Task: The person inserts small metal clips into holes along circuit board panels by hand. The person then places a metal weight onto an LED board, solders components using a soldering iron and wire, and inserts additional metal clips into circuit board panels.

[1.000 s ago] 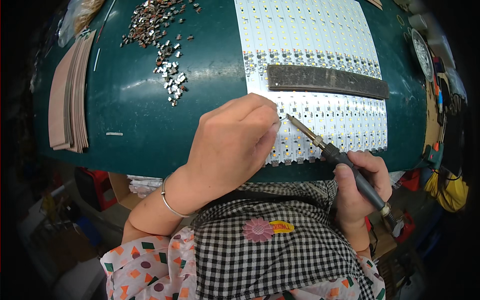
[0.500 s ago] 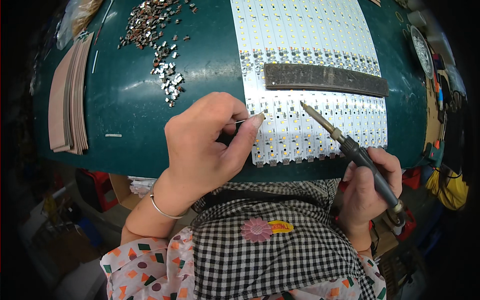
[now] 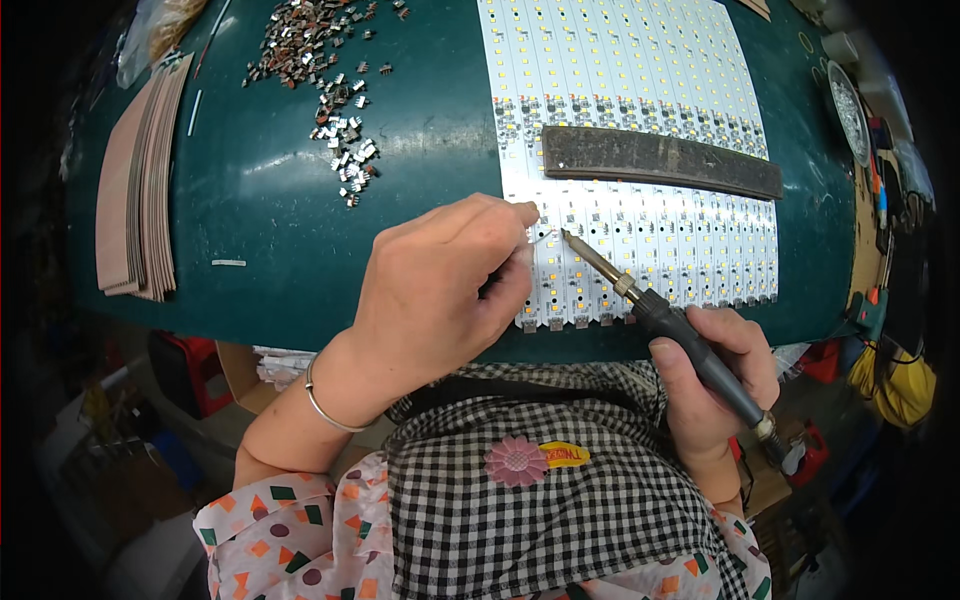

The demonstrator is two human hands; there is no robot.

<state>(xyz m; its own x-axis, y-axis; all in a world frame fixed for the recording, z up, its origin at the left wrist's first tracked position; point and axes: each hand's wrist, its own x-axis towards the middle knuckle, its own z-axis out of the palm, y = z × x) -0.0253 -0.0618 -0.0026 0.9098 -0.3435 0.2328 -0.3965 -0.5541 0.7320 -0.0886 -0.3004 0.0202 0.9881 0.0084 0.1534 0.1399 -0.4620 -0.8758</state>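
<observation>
Far left, near tabletop [image 3: 260, 240] edge: stack of thin brown boards [image 3: 135, 190], fanned, lying flat. Just right of it a small white strip [image 3: 228, 263], alone on green. Upper mid-left: scattered pile of small metal components [image 3: 330, 80], trailing down twd centre; wide bare green betw. pile and near edge, roomy there.

Centre: left hand [image 3: 440, 290] over near edge of tabletop, fingers curled together, thumb and forefinger pinching a thin solder wire [image 3: 540, 238], wire end just at iron tip. Silver bangle [image 3: 325, 405] on wrist, wrist hanging past tabletop edge.

Right of centre: white LED strip panel [image 3: 640, 130], many parallel strips w/ yellow LEDs, running from far edge to near edge; its near end overhangs tabletop edge slightly. Dark flat bar [image 3: 660, 162] lying across panel, slightly tilted, well apart from hands.

Soldering iron [image 3: 650, 305]: tip down on panel's lower left part, touching or nearly touching the wire; can't tell which. Right hand [image 3: 715, 385] wrapped tight round its black handle, off the tabletop, below near edge.

Far right rim: round dish [image 3: 850, 105], cluttered bits, little free room.
</observation>
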